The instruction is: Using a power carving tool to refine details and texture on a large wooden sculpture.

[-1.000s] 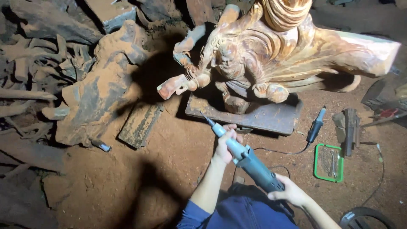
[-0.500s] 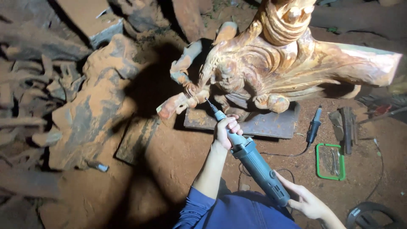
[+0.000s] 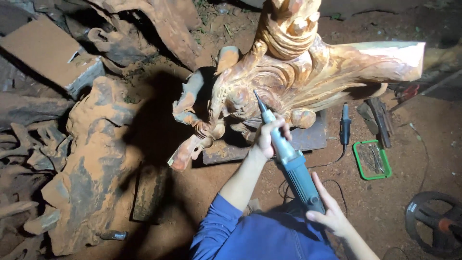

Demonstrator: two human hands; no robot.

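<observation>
A large carved wooden sculpture (image 3: 298, 72) stands on a dark flat slab (image 3: 313, 137) on the red dirt ground. My left hand (image 3: 268, 138) grips the front neck of a blue-grey handheld rotary grinder (image 3: 293, 168). The grinder's thin bit touches the carved folds near the sculpture's middle. My right hand (image 3: 332, 215) holds the tool's rear end, close to my blue-sleeved body. A cable trails from the tool over the ground.
Rough wood stumps and root pieces (image 3: 91, 163) fill the left side. A second dark power tool (image 3: 345, 125) and a green tray (image 3: 371, 160) with small bits lie right of the slab. A round black disc (image 3: 435, 221) sits at the lower right.
The grinder's bit has risen from near the slab's front edge up onto the carving. Both hands moved forward with it, and the view came closer to the sculpture.
</observation>
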